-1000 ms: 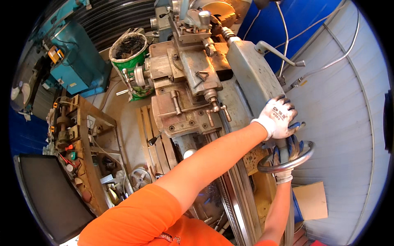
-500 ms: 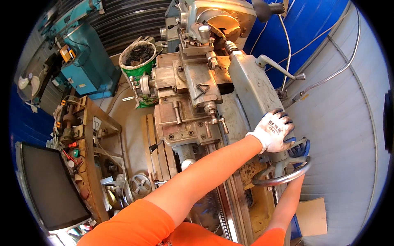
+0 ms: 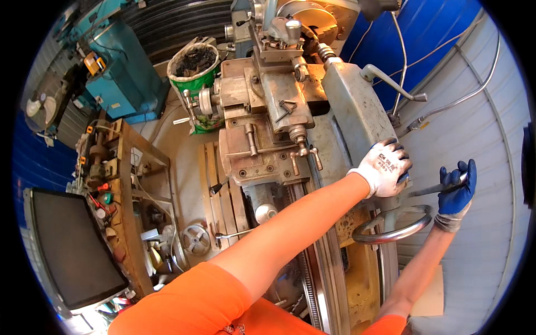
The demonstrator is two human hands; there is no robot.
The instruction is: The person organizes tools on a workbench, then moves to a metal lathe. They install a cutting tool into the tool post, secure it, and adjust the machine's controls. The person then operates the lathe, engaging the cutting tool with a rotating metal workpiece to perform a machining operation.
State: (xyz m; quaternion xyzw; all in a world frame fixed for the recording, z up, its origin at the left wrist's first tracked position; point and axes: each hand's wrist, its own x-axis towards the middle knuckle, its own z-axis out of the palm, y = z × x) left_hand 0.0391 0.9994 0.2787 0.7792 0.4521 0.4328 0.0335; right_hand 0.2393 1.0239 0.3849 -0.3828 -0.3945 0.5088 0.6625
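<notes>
In white gloves with dark fingertips, my left hand lies with fingers curled over the near end of the grey tailstock of a lathe. My right hand, blue glove palm showing, grips a slim metal bar that runs from beside the tailstock's end. Below the bar is a chrome handwheel. Left of the tailstock are the carriage and cross slide, with small keys lying on top. The bar's inner end is partly hidden by my left hand.
A wooden bench with tools, a dark screen and a wooden pallet stand on the left, behind them a green sack of shavings and a teal machine. A grey wall with hanging cables closes the right side.
My right hand has moved up and rightward from behind the handwheel, the bar swinging out with it. My left hand stays on the tailstock. The view has shifted slightly.
</notes>
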